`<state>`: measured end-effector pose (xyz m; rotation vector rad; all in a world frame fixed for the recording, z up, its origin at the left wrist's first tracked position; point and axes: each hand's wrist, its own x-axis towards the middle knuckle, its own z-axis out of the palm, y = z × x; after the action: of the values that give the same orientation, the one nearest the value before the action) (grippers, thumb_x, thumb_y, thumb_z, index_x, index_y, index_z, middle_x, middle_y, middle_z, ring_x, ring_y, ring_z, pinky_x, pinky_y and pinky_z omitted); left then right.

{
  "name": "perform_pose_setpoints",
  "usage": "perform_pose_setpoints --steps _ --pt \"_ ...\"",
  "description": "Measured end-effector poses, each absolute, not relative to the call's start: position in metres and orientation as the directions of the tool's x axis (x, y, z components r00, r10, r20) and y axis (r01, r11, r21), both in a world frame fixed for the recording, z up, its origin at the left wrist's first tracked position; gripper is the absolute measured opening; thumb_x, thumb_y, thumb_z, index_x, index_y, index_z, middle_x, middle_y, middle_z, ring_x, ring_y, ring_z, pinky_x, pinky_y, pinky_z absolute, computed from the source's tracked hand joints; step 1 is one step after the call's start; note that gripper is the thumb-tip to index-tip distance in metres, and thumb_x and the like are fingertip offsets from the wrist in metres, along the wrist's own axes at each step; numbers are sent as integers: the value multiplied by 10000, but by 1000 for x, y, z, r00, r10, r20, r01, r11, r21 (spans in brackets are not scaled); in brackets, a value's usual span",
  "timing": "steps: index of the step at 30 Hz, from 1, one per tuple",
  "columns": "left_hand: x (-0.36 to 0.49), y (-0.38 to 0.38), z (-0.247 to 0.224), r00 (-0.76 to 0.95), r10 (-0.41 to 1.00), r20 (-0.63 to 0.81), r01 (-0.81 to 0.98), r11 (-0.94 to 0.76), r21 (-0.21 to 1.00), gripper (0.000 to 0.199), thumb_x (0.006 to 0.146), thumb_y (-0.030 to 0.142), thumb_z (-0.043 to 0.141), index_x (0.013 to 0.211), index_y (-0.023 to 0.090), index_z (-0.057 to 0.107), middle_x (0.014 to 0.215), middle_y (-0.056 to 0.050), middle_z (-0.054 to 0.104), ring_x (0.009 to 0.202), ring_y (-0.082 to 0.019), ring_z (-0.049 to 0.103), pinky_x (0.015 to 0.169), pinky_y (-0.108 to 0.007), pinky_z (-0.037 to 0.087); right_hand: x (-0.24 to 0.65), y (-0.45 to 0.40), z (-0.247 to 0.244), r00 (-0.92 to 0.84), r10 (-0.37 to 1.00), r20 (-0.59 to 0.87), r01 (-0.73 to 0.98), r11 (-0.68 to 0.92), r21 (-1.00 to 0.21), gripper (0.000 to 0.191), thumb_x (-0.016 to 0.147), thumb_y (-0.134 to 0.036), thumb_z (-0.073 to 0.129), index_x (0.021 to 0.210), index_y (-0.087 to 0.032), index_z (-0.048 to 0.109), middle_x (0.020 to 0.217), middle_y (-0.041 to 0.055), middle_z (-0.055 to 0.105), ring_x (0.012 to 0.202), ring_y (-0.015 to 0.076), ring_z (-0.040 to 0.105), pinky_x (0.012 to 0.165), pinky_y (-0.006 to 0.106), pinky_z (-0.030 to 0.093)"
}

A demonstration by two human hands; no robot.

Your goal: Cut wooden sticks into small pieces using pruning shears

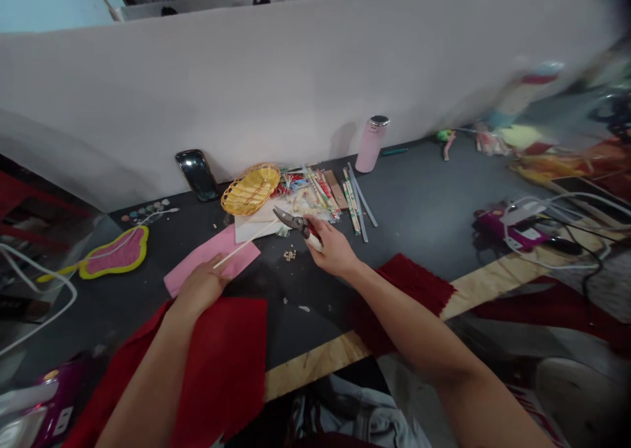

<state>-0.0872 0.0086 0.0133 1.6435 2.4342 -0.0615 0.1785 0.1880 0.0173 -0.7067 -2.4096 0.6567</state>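
Observation:
In my right hand is a pair of pruning shears with white grips, the blades pointing left and back. My left hand pinches a thin pale stick, whose far end reaches up close to the shears' blades; whether they touch, I cannot tell. Beneath the stick and left hand lies a pink sheet. Several small pale cut pieces sit in a little heap on the dark table, just left of my right hand. Under my left forearm is a red cloth.
Behind the hands stand a yellow wicker basket, a phone leaning on the partition, and a pink bottle. Bundled sticks lie right of the basket. A yellow-edged pink shape is left; a purple device with cables is right.

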Motion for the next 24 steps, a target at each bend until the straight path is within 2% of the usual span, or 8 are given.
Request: perform_pose_setpoints --steps 4,8,11,14,17,21,24 --pt "-88 13 -4 -341 933 -115 932 352 87 485 885 308 427 1361 229 472 1429 -80 445 1315 -253 421 1103 -382 266 177 187 16 -726 598 339 339 740 -581 615 790 -174 511 1375 -193 322 1176 102 552 1041 218 530 897 335 436" --pt "-88 28 -12 -314 946 -84 943 321 88 490 898 292 387 1373 191 455 1423 -100 452 1354 -237 361 1121 -383 224 177 187 16 -732 596 329 341 739 -580 612 800 -186 510 1381 -189 316 1194 106 549 1072 222 520 901 334 430" --pt "-93 41 -7 -280 956 -84 951 288 109 481 884 272 396 1346 177 490 1401 -102 484 1335 -243 391 1110 -374 253 176 187 16 -733 594 331 335 739 -584 604 811 -204 507 1383 -186 313 1193 110 554 1083 228 519 903 340 429" --pt "-96 50 4 -193 978 -81 968 203 150 472 862 273 421 1318 213 523 1387 -67 509 1303 -232 429 1087 -337 299 176 188 15 -730 608 314 349 725 -593 589 829 -232 503 1385 -194 313 1187 112 561 1085 236 522 896 352 431" --pt "-91 49 17 -171 982 -80 971 181 157 447 844 290 441 1268 240 574 1306 -72 576 1215 -261 509 1034 -356 368 176 187 15 -734 607 303 354 724 -593 574 829 -228 508 1373 -198 331 1196 110 560 1086 230 524 904 348 428" --pt "-91 24 34 -322 944 65 936 308 172 431 783 175 459 1165 255 641 1185 -65 645 1164 -272 545 1001 -370 409 176 189 14 -748 579 324 315 739 -595 561 833 -218 498 1368 -169 337 1212 117 552 1094 213 523 931 330 418" --pt "-102 0 43 -523 810 266 849 470 241 462 808 165 424 1235 255 574 1122 -62 665 1088 -281 585 936 -413 455 176 190 12 -739 587 330 312 733 -604 570 836 -225 495 1376 -155 325 1215 122 551 1109 218 517 931 333 419"
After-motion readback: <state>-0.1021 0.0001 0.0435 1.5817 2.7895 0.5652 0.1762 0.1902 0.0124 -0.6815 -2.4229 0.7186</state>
